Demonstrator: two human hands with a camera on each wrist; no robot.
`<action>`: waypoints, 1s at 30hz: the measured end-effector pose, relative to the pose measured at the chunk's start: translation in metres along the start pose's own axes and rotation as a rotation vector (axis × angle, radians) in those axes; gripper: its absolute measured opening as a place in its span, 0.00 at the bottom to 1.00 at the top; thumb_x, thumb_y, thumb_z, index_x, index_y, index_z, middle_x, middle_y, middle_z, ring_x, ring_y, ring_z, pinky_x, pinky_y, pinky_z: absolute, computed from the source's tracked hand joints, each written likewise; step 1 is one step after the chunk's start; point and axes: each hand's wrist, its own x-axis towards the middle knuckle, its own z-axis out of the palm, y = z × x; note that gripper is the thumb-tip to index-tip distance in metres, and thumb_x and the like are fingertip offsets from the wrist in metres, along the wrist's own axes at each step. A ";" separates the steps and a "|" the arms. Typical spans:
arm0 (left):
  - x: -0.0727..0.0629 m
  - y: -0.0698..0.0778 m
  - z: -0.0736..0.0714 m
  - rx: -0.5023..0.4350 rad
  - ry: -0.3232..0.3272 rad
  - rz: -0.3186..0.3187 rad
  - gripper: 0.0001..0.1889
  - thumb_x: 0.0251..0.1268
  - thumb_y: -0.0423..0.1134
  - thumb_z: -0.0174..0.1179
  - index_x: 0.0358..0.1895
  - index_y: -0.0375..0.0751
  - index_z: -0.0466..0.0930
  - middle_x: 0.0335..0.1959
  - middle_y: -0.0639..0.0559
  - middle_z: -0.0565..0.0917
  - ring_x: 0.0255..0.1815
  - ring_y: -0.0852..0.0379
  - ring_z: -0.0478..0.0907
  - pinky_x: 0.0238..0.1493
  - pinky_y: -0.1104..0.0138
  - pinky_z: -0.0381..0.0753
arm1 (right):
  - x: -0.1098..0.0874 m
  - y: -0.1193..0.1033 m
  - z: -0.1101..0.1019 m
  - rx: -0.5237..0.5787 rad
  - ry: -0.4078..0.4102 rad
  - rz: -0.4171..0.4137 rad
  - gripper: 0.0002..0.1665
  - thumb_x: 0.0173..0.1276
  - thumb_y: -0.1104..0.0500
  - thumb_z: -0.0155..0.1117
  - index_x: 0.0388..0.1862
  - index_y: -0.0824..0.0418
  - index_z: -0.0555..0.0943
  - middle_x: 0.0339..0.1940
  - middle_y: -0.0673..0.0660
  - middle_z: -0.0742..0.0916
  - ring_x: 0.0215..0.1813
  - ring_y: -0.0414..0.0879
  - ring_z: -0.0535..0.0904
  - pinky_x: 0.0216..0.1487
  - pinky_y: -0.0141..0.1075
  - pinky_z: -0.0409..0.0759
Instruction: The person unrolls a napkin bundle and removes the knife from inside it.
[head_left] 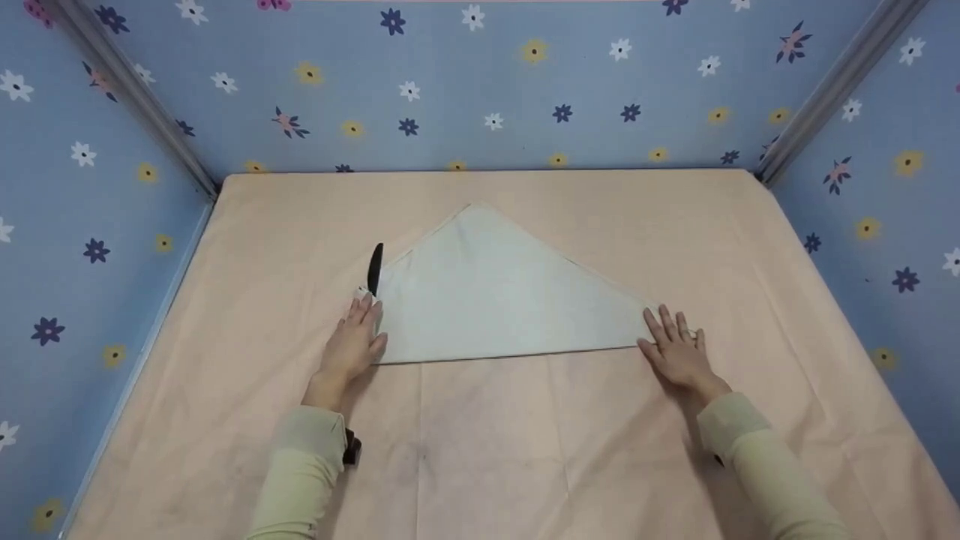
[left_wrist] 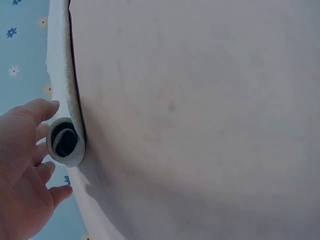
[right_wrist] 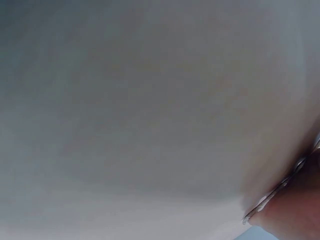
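A pale cloth [head_left: 487,292] lies folded into a triangle, its peak pointing away and its straight fold nearest me. At its left end the cloth is rolled up [left_wrist: 75,157] around something dark. A slim black tapered piece [head_left: 376,268] sticks out of the roll's far end; its kind is not clear. My left hand [head_left: 355,341] touches the roll from the left, fingers extended along it. With fingers spread, my right hand [head_left: 676,352] rests on the cloth's right corner. Only part of the right hand [right_wrist: 295,210] shows in the right wrist view, beside the cloth's edge.
A peach cover [head_left: 487,450] with faint creases spreads over the table under the cloth. Blue flowered panels [head_left: 450,90] stand behind and on both sides, with grey posts [head_left: 840,94] at the back corners.
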 end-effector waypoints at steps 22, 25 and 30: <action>0.009 -0.006 0.005 0.020 -0.035 -0.016 0.31 0.82 0.41 0.49 0.80 0.28 0.59 0.85 0.31 0.49 0.86 0.30 0.44 0.82 0.35 0.51 | 0.000 0.000 0.000 0.001 -0.011 0.008 0.41 0.87 0.48 0.40 0.85 0.69 0.44 0.86 0.74 0.43 0.85 0.76 0.32 0.79 0.75 0.25; 0.008 -0.008 0.005 0.016 -0.040 -0.020 0.32 0.82 0.43 0.48 0.81 0.29 0.58 0.86 0.31 0.48 0.86 0.31 0.43 0.83 0.36 0.50 | 0.000 -0.001 0.000 0.010 0.002 0.007 0.40 0.86 0.49 0.41 0.85 0.69 0.46 0.86 0.74 0.44 0.85 0.76 0.33 0.79 0.75 0.26; 0.007 -0.010 0.006 -0.004 -0.024 -0.013 0.32 0.82 0.43 0.50 0.80 0.29 0.58 0.85 0.30 0.48 0.86 0.30 0.44 0.82 0.35 0.51 | -0.001 -0.002 0.000 0.016 0.003 0.006 0.40 0.87 0.49 0.41 0.85 0.69 0.46 0.86 0.74 0.44 0.85 0.76 0.33 0.79 0.75 0.26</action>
